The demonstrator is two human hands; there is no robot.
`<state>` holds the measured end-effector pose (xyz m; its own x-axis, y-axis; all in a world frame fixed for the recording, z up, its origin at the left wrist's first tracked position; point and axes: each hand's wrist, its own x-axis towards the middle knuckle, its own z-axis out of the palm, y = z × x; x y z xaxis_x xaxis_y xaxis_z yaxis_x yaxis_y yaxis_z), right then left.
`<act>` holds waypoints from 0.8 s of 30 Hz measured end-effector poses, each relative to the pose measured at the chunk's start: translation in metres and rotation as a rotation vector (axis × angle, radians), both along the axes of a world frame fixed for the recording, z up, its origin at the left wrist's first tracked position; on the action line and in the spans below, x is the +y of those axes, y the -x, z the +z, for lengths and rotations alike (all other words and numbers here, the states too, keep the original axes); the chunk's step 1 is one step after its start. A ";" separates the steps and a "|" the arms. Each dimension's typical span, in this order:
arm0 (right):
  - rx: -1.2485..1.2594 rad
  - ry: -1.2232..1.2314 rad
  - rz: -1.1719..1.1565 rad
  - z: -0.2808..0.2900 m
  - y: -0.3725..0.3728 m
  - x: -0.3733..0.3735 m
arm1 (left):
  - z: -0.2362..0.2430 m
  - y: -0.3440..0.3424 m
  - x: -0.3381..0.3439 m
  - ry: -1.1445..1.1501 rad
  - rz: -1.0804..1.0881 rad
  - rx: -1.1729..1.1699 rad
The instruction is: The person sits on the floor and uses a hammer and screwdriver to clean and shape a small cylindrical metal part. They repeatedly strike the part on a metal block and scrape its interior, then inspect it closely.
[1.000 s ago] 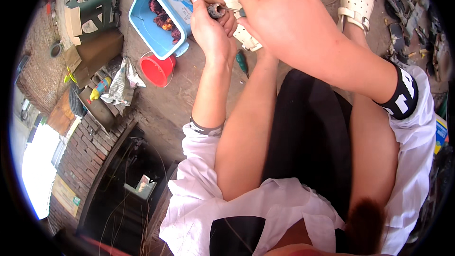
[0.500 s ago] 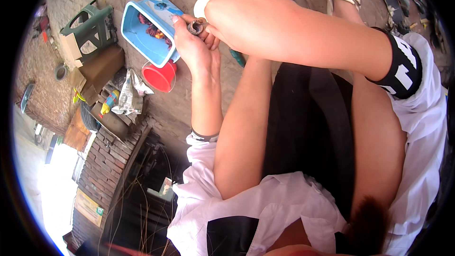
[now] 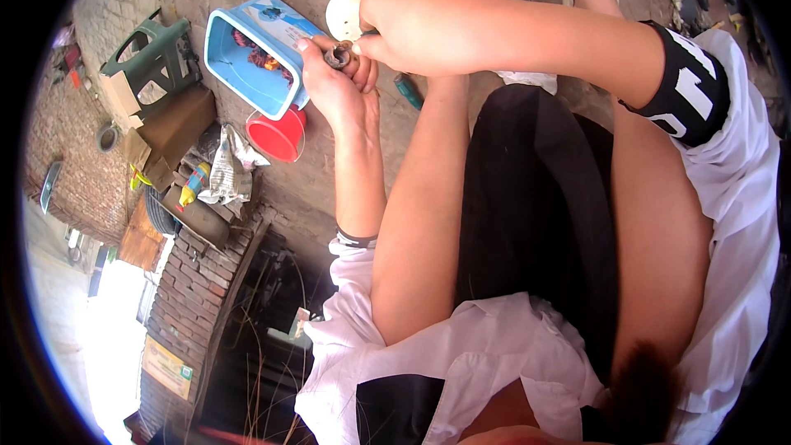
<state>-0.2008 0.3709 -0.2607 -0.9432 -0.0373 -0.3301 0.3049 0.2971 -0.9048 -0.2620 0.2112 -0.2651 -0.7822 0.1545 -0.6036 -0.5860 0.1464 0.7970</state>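
Observation:
Above my left knee, my left hand [image 3: 334, 86] grips a small hollow metal part [image 3: 335, 56] between thumb and fingers. It is brown and grimy, with its round opening facing up. My right hand [image 3: 416, 25] is closed, back up, just to the right of the part. A dark tip shows at its fingers, but what they hold is mostly hidden. The cream clog [image 3: 343, 13] on my left foot shows behind both hands. Beyond my left hand lies a blue plastic bin [image 3: 247, 95], tipped on its side, with dark red and orange stuff inside.
A red bucket [image 3: 276, 136] stands beside the bin. Further left are a green stool [image 3: 156, 58], a cardboard box [image 3: 177, 124] and a yellow bottle [image 3: 194, 184]. A green-handled tool [image 3: 408, 91] lies near my left knee. Assorted tools [image 3: 684, 0] lie at the far right.
My right hand has shifted slightly left and down, and its wrist has turned a little. My left hand keeps its hold on the metal part. The view has shifted slightly.

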 end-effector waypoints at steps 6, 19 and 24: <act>-0.058 0.228 0.009 -0.011 0.002 -0.009 | -0.009 -0.004 -0.017 -0.207 -0.037 -0.043; 0.448 -0.139 -0.068 0.023 -0.017 0.011 | -0.003 0.002 -0.007 -0.164 0.149 -0.123; 0.386 -0.262 0.003 0.026 -0.013 0.013 | -0.003 0.005 -0.014 -0.219 0.087 -0.160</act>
